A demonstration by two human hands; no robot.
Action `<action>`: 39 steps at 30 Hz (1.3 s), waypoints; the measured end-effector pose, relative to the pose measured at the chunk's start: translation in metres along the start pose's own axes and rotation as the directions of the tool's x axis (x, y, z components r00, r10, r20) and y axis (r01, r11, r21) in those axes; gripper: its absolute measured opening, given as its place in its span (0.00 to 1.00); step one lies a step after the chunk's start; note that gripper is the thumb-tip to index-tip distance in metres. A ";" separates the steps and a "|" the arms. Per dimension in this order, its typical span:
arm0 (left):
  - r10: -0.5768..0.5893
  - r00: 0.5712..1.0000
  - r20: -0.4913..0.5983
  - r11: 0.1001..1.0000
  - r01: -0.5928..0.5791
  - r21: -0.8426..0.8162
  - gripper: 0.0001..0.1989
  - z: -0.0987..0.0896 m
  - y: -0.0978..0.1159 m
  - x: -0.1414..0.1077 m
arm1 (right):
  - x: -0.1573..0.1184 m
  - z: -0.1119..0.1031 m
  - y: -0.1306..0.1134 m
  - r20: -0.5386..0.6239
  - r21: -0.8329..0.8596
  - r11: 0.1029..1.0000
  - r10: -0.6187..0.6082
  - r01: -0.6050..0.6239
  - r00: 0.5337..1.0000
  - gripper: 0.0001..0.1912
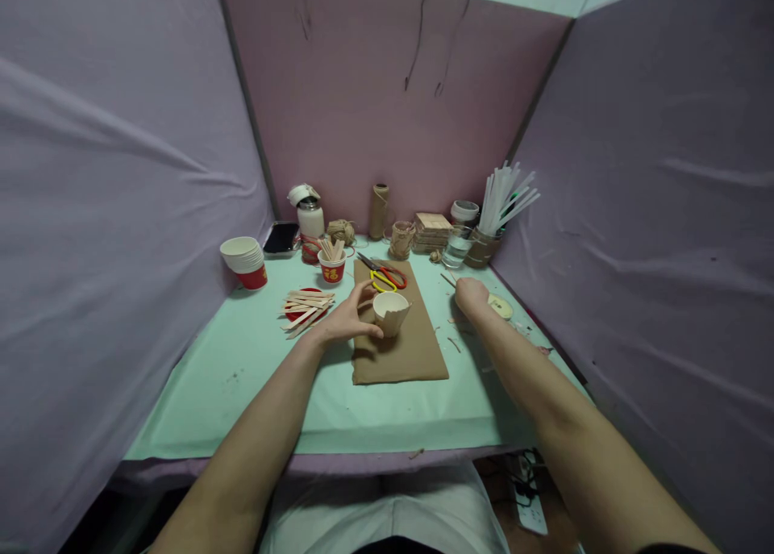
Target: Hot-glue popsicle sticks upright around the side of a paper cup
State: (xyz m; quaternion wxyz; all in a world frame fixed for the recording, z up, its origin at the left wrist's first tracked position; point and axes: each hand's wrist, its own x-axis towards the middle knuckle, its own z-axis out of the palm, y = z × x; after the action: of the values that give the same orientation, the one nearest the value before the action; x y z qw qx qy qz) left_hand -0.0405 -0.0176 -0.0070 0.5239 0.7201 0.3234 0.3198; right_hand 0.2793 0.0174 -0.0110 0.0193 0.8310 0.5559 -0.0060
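My left hand curves round the left side of a small paper cup, thumb low and fingers near the rim. Pale wooden strips appear to cover part of the cup's right side, sticking up past its edge. The cup stands on a brown cardboard sheet. Off to the right, my right hand is closed round a thin brown stick whose tip points up and left. Beside that hand lies a pale yellow round disc, partly hidden by the wrist. Scissors with red and yellow handles rest behind the cup.
At left are stacked paper cups, wooden sticks on a red plate and a red cup of sticks. Behind stand a twine spool, wooden squares, a water glass and a holder of white glue sticks.
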 end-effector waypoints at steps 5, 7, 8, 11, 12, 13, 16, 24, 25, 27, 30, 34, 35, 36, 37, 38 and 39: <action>0.012 0.999 -0.030 0.998 -0.014 -0.064 0.55 -0.003 0.004 -0.001 | -0.010 -0.006 -0.002 -0.056 0.038 0.999 -0.001 0.003 0.998 0.15; 0.013 1.000 -0.028 0.997 -0.015 -0.079 0.55 -0.002 0.005 -0.001 | -0.014 -0.008 -0.004 -0.072 0.064 0.998 0.009 -0.004 0.997 0.15; 0.005 1.000 -0.019 0.997 -0.007 -0.081 0.55 -0.001 0.005 -0.002 | -0.016 -0.009 -0.004 -0.082 0.081 0.997 0.014 -0.007 0.997 0.14; -0.027 1.000 0.002 0.997 0.027 -0.077 0.56 -0.001 0.006 -0.002 | -0.022 -0.013 -0.006 -0.122 0.146 0.989 0.022 -0.004 0.992 0.13; -0.026 1.000 -0.006 0.997 0.025 -0.070 0.56 -0.002 0.006 -0.002 | -0.025 -0.015 -0.007 -0.144 0.172 0.985 0.020 0.005 0.989 0.13; -0.010 1.000 -0.030 0.998 0.008 -0.058 0.54 -0.003 0.007 -0.002 | -0.028 -0.017 -0.007 -0.170 0.201 0.979 0.015 0.020 0.985 0.13; 0.113 0.976 -0.185 0.994 -0.111 0.019 0.42 -0.007 0.010 0.000 | -0.045 -0.026 -0.008 -0.271 0.284 0.954 -0.019 0.099 0.962 0.15; 0.223 0.815 -0.534 0.961 -0.276 -0.021 0.10 0.019 0.029 -0.027 | -0.178 -0.029 -0.045 -0.298 0.952 -0.086 -0.070 0.292 0.952 0.12; 0.166 0.871 -0.462 0.962 -0.247 -0.120 0.10 0.025 0.030 -0.033 | -0.194 -0.026 -0.054 -0.215 0.963 -0.199 -0.168 0.180 0.962 0.13; 0.056 0.950 -0.308 0.926 -0.165 -0.340 0.14 0.037 0.030 -0.043 | -0.218 -0.017 -0.071 -0.080 0.944 -0.328 -0.324 -0.033 0.943 0.14; -0.062 0.983 -0.171 0.828 -0.044 -0.559 0.17 0.047 0.031 -0.049 | -0.229 -0.006 -0.086 -0.023 0.918 -0.374 -0.383 -0.132 0.923 0.15; -0.160 0.978 -0.134 0.749 0.032 -0.662 0.18 0.048 0.033 -0.047 | -0.226 -0.003 -0.088 -0.062 0.946 -0.319 -0.339 -0.053 0.939 0.13; -0.169 0.978 -0.125 0.743 0.043 -0.668 0.18 0.048 0.033 -0.047 | -0.225 -0.004 -0.088 -0.076 0.954 -0.298 -0.332 -0.028 0.940 0.12; -0.173 0.978 -0.118 0.740 0.050 -0.671 0.17 0.048 0.033 -0.047 | -0.226 -0.005 -0.087 -0.089 0.960 -0.278 -0.325 -0.006 0.941 0.12; -0.174 0.978 -0.114 0.738 0.053 -0.672 0.17 0.048 0.033 -0.047 | -0.227 -0.006 -0.086 -0.098 0.965 -0.261 -0.319 0.012 0.943 0.12; -0.174 0.978 -0.113 0.738 0.054 -0.672 0.16 0.048 0.032 -0.047 | -0.228 -0.007 -0.086 -0.102 0.970 -0.243 -0.314 0.024 0.944 0.12; -0.176 0.978 -0.114 0.739 0.054 -0.672 0.15 0.048 0.032 -0.047 | -0.229 -0.009 -0.085 -0.104 0.974 -0.224 -0.311 0.033 0.945 0.12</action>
State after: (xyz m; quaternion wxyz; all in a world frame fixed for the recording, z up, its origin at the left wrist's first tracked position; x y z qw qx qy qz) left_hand -0.0250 -0.0893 0.0059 0.7351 0.4350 0.2757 0.4410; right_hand 0.1128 -0.1615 0.0025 -0.5782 0.4490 0.4524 -0.5093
